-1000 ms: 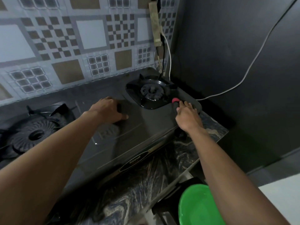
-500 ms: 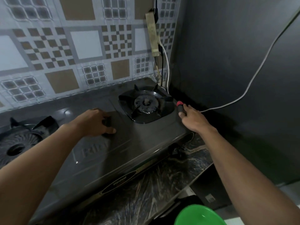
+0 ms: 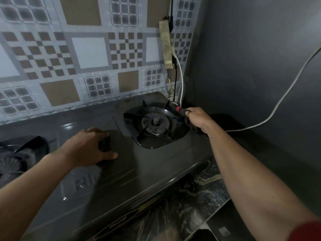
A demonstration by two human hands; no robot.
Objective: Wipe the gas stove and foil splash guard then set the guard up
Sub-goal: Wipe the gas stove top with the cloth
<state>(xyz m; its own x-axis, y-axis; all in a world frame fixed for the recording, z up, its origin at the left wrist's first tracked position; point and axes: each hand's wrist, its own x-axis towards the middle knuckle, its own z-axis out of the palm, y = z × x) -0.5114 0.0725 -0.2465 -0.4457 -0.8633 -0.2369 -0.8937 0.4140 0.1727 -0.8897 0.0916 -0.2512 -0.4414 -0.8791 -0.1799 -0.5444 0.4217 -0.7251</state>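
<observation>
The dark glass-top gas stove (image 3: 156, 167) fills the middle of the head view. Its right burner (image 3: 154, 123) sits under a black pan support; part of the left burner (image 3: 15, 160) shows at the left edge. My left hand (image 3: 88, 148) lies palm-down on the stove's middle panel, fingers spread, with nothing visible in it. My right hand (image 3: 198, 119) is at the stove's back right corner, closed on a black-handled tool (image 3: 181, 110) with a red band and a metal tip. Something dark, perhaps a cloth, bunches under that hand. I cannot pick out a separate foil guard.
A patterned, shiny sheet (image 3: 86, 54) covers the wall behind the stove. A grimy power strip (image 3: 165, 44) hangs at the corner, and a white cable (image 3: 271, 113) runs across the dark right wall. The marbled counter edge (image 3: 208, 193) lies below the stove's front.
My right hand has carried the tool from the burner's front right to the stove's back right corner. My left hand has stayed on the middle panel. The green basin has left the view.
</observation>
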